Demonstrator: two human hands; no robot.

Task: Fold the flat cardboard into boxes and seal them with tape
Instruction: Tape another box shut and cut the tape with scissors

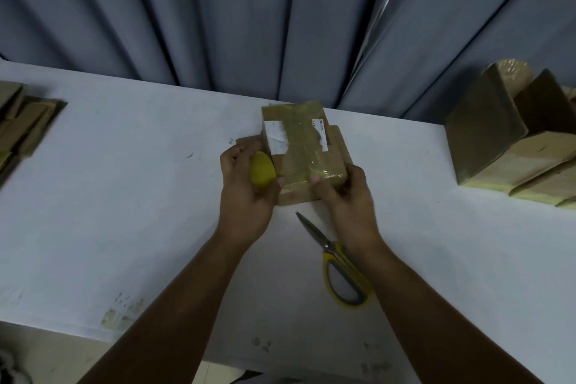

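Two bare forearms reach in from the bottom edge towards a small brown cardboard box (299, 150) banded with glossy clear tape and torn white labels, held just above a white table (124, 181). The left hand (246, 184), at the box's left side, curls round a rounded yellow object (263, 170); what it is cannot be made out. Its thumb tip touches the box. The right hand (346, 193) grips the box's near right corner, thumb on top and fingers curled beneath, mostly hidden. Loose cardboard shows beneath the box, its shape unclear. Nearer than the box lie yellow-and-grey-handled scissors (339, 265), partly covered by the right forearm. Far left of the box a blurred stack of flat brown cardboard (21, 121) is cut off; far right a pile of taped brown boxes (505, 140) runs out of view.
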